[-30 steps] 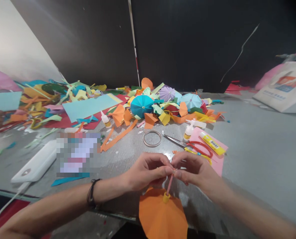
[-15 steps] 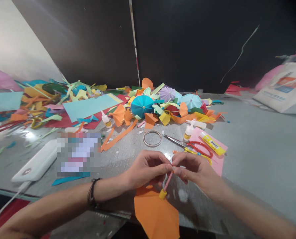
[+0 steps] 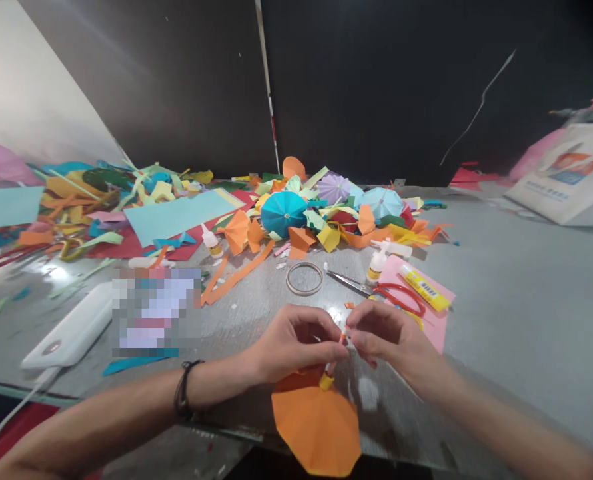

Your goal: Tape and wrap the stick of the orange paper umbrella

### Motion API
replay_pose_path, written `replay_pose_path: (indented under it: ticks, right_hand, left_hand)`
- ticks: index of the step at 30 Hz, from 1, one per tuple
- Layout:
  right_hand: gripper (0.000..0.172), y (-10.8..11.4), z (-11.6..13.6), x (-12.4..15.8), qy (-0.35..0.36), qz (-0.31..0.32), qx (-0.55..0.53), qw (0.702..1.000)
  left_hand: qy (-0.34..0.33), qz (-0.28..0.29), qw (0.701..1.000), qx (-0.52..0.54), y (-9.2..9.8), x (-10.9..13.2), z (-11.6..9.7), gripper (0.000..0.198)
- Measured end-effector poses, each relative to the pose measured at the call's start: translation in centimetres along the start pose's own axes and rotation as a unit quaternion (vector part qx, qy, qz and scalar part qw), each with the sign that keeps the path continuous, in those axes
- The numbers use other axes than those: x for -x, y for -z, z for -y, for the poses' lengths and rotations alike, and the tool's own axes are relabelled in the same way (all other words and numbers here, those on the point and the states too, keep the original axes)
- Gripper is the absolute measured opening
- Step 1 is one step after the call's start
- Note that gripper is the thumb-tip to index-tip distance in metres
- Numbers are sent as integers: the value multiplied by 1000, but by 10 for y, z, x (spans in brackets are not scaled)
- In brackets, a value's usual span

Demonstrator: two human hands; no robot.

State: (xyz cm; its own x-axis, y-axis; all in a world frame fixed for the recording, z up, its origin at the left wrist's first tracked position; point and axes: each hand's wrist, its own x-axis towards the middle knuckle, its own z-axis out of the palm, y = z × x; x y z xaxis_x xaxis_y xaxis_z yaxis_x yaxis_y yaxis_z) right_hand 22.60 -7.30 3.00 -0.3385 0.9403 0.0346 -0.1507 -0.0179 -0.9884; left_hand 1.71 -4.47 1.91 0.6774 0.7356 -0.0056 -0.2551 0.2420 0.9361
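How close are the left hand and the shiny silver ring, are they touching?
Apart. The head view shows a narrow strip of grey tabletop between the left hand and the silver ring.

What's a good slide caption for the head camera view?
Left hand pinching the slender pink stick of an orange pleated paper umbrella, right hand at the stick's tip.

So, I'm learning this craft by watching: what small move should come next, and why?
Probably press the pale tip of the stick with the right hand: its fingertips are right at it, while the left hand holds the stick above the yellow collar on the orange paper canopy.
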Motion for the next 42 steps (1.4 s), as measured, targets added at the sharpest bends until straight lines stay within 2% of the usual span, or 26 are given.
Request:
replay_pose_path:
  ticks: [11, 18, 24, 30, 36, 42]
  right_hand:
    - [35, -2, 2, 2, -6, 20, 25, 999]
    - [32, -9, 5, 3, -2, 2, 25, 1000]
    - [32, -6, 3, 2, 31, 24, 41, 998]
    - [31, -7, 3, 3, 30, 23, 33, 999]
    - [29, -5, 3, 3, 42, 39, 29, 998]
    - [26, -5, 0, 3, 27, 20, 42, 999]
  left_hand:
    - [14, 13, 1000, 11, -3, 2, -2, 27]
    - [36, 18, 999, 0, -4, 3, -4, 34]
    - [50, 32, 998, -21, -2, 5, -6, 38]
    - [70, 38, 997, -18, 1, 5, -5, 41]
    - [62, 38, 997, 1, 5, 4, 0, 39]
    - [68, 45, 997, -9, 3, 4, -2, 39]
